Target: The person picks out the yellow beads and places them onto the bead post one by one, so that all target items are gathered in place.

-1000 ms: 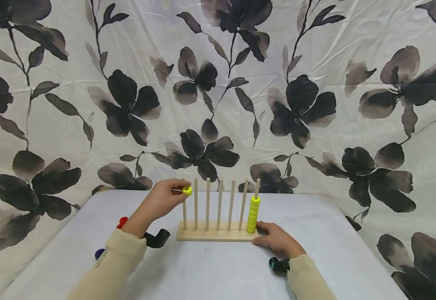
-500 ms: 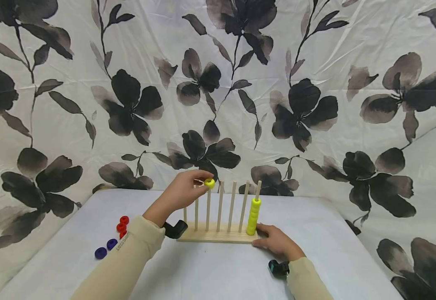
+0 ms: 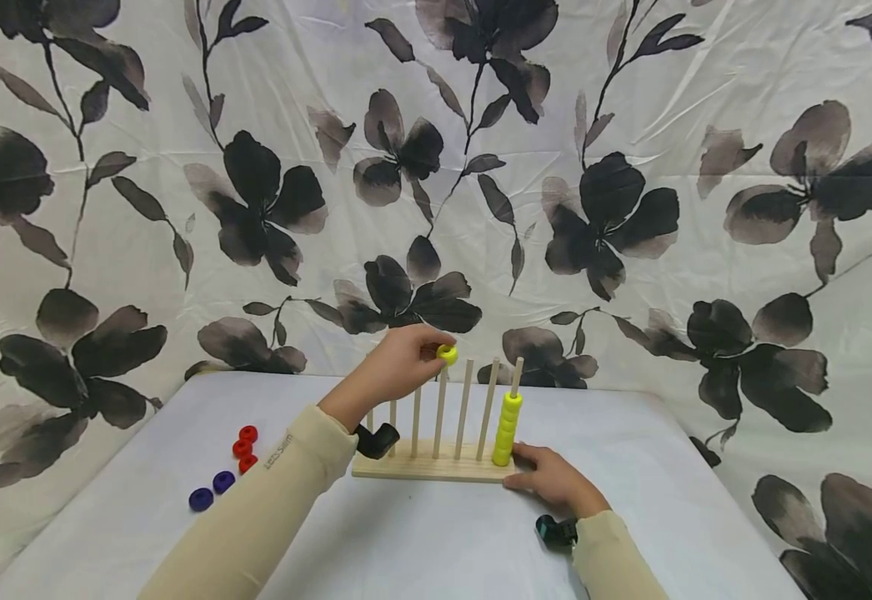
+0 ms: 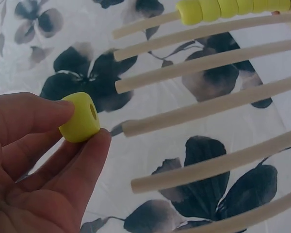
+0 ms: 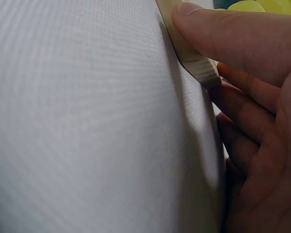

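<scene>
My left hand pinches a yellow bead between thumb and fingers, up by the top of a middle peg on a wooden peg rack. In the left wrist view, that bead shows its hole and sits apart from the peg tips. A stack of several yellow beads fills most of the rightmost peg; the other visible pegs carry no beads. My right hand holds the right end of the base. In the right wrist view, its thumb lies on the base, with the fingers round the end.
Red beads and blue beads lie on the white tabletop at the left, beside the left sleeve. A floral cloth hangs behind the table. Dark wrist cameras sit on both wrists.
My left hand has carried the yellow bead rightward and slightly up, from the leftmost peg to a middle one. The red and blue beads came into fuller view. My right hand has stayed put.
</scene>
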A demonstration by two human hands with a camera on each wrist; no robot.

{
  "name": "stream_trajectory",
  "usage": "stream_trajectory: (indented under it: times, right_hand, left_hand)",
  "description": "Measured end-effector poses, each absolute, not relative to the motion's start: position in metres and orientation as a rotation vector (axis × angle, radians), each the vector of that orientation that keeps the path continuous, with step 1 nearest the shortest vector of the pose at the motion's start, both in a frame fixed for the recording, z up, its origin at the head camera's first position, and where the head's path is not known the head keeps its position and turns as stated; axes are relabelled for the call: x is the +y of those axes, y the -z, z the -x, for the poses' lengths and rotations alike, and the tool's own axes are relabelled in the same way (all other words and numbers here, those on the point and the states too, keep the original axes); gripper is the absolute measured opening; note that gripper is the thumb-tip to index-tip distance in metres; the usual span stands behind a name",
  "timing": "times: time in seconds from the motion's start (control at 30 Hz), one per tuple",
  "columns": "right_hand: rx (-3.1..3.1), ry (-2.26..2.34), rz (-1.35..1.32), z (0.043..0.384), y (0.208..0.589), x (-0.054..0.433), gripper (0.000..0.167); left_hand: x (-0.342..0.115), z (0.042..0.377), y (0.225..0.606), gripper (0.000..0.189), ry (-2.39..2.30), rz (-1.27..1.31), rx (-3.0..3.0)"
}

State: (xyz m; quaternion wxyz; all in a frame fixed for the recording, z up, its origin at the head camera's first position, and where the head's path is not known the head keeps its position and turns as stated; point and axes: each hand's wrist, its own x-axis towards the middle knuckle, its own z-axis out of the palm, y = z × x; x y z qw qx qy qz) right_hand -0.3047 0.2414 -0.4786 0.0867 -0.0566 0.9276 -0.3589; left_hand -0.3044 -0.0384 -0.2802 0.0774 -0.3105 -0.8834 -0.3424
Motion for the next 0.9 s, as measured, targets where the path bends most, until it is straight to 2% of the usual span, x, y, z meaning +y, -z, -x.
stream_trajectory:
  times: [0.4, 0.9]
  right_hand:
    - [2.763, 1.076, 0.177, 0.305, 0.477, 0.241, 0.074]
    - [2.768, 1.063, 0.157, 0.306, 0.478, 0.242, 0.075]
  left_hand:
    - [-0.022, 0.314, 0.276, 0.031, 1.148, 0.933, -2.673]
    - [0.004, 0.320, 0.267, 0.033, 1.058, 0.958, -2.700]
